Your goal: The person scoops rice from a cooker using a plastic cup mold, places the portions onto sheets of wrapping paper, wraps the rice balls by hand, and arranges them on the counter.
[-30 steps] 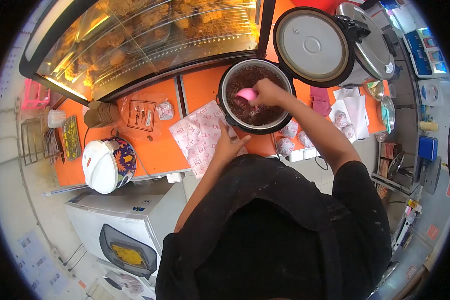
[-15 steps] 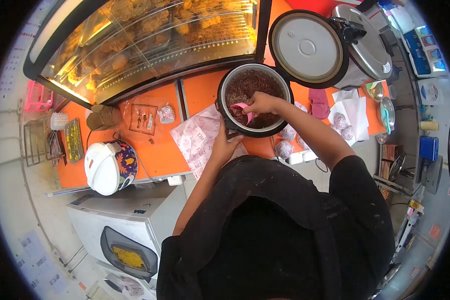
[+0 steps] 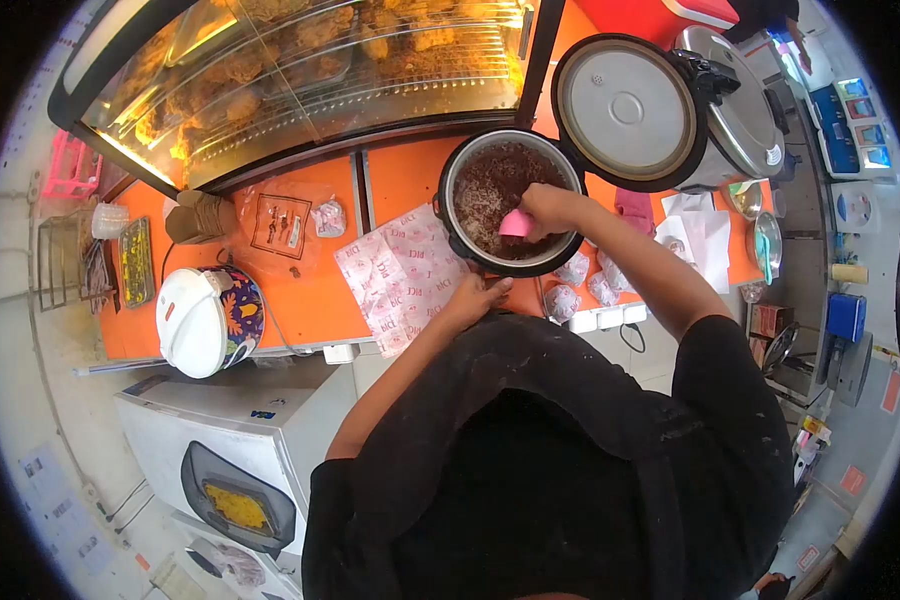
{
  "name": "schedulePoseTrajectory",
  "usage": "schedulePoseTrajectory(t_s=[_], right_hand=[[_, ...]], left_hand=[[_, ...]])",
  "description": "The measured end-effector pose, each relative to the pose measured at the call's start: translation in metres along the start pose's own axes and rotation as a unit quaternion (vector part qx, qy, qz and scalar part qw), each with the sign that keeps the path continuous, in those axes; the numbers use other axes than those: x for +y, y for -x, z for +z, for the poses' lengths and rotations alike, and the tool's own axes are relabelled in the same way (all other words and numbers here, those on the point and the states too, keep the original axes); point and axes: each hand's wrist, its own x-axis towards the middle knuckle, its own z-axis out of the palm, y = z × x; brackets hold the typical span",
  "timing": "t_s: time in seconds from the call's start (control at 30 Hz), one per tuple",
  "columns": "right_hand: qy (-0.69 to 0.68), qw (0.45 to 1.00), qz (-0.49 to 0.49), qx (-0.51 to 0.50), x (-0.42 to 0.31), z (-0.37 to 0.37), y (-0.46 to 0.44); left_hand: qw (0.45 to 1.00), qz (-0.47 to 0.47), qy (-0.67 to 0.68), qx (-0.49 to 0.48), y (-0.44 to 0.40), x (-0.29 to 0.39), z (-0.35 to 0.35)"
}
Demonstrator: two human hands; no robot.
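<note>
My right hand (image 3: 552, 212) reaches into the rice cooker pot (image 3: 446, 215), gripping a pink scoop (image 3: 515, 225). Dark reddish-brown cooked rice (image 3: 490, 190) fills the pot, and the scoop is down at its surface. Below the cooker's near left side is my left hand (image 3: 478, 300), fingers loosely extended and holding nothing visible. Beside it, printed "RICE" wrapping papers (image 3: 400, 270) lie flat on the orange counter (image 3: 320, 270). Several wrapped round bundles (image 3: 562, 302) sit to the right of the cooker, partly hidden by my right forearm.
A glass display case (image 3: 300, 80) of fried food stands behind. The open cooker lid (image 3: 625, 110) leans back near another large cooker (image 3: 735, 105). On the left are a white-lidded patterned cooker (image 3: 195, 320) and brown paper containers (image 3: 200, 217). Metal bowls (image 3: 767, 245) stand right.
My left hand has come away from the cooker's side and moved down toward the counter edge. My right hand has shifted the pink scoop rightward and turned it within the pot.
</note>
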Motion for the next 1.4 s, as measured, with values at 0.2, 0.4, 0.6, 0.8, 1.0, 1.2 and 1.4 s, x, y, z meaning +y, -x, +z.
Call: schedulePoseTrajectory(t_s=[0.2, 0.4, 0.6, 0.8, 1.0, 1.2, 1.4], right_hand=[[-0.127, 0.989, -0.072, 0.009, -0.006, 0.014, -0.019], [-0.192, 0.979, -0.006, -0.071, 0.000, 0.000, -0.024], [-0.203, 0.977, 0.051, -0.030, -0.012, -0.041, 0.014], [0.044, 0.985, -0.043, 0.159, 0.002, -0.002, 0.030], [0.040, 0.990, 0.062, 0.122, 0.016, -0.011, 0.025], [-0.081, 0.991, 0.045, 0.097, -0.014, 0.016, 0.012], [-0.188, 0.972, 0.011, 0.140, -0.042, 0.020, -0.004]], left_hand=[[0.989, 0.050, 0.113, 0.086, 0.015, 0.031, 0.028], [0.996, -0.041, 0.077, 0.010, 0.007, 0.017, 0.008], [0.995, -0.054, 0.078, 0.019, 0.021, 0.030, -0.006], [0.989, -0.085, 0.115, 0.025, 0.029, 0.018, -0.023], [0.996, -0.022, 0.086, 0.025, 0.033, 0.038, -0.009], [0.997, -0.035, 0.061, 0.022, 0.024, 0.031, -0.011], [0.997, -0.033, 0.067, 0.021, 0.027, 0.037, -0.010]])
